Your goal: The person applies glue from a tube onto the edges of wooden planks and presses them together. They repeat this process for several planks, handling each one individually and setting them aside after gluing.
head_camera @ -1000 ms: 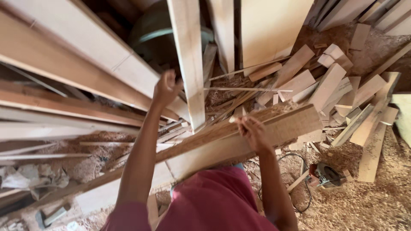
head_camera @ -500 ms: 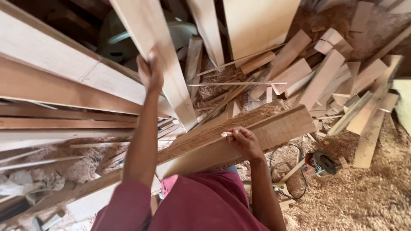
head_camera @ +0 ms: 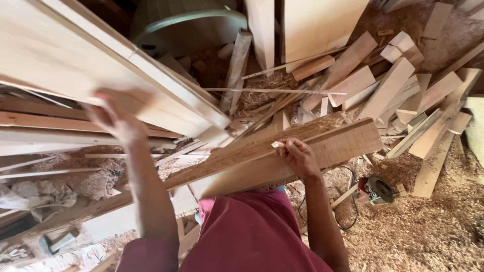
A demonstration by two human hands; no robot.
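Note:
My left hand (head_camera: pixel 118 118) is blurred and lies flat against a wide pale board (head_camera: pixel 91 65) that slants across the upper left. My right hand (head_camera: pixel 298 157) rests on a rough brown plank (head_camera: pixel 282 151) lying across in front of me, its fingers pinching a small white piece, perhaps chalk (head_camera: pixel 275 144), at the plank's surface. The plank reaches from the lower left up toward the right. My dark red shirt (head_camera: pixel 247 231) fills the bottom middle.
Stacked long boards (head_camera: pixel 45 126) lie at the left. Several short offcuts (head_camera: pixel 383 90) are scattered at the upper right on sawdust. A green drum (head_camera: pixel 186 25) stands at the top. A small power tool (head_camera: pixel 375 190) with a black cord lies on the sawdust at the right.
My left hand has swung the pale board from upright near the middle over to the left, where it now slants low. My right hand has stayed on the brown plank.

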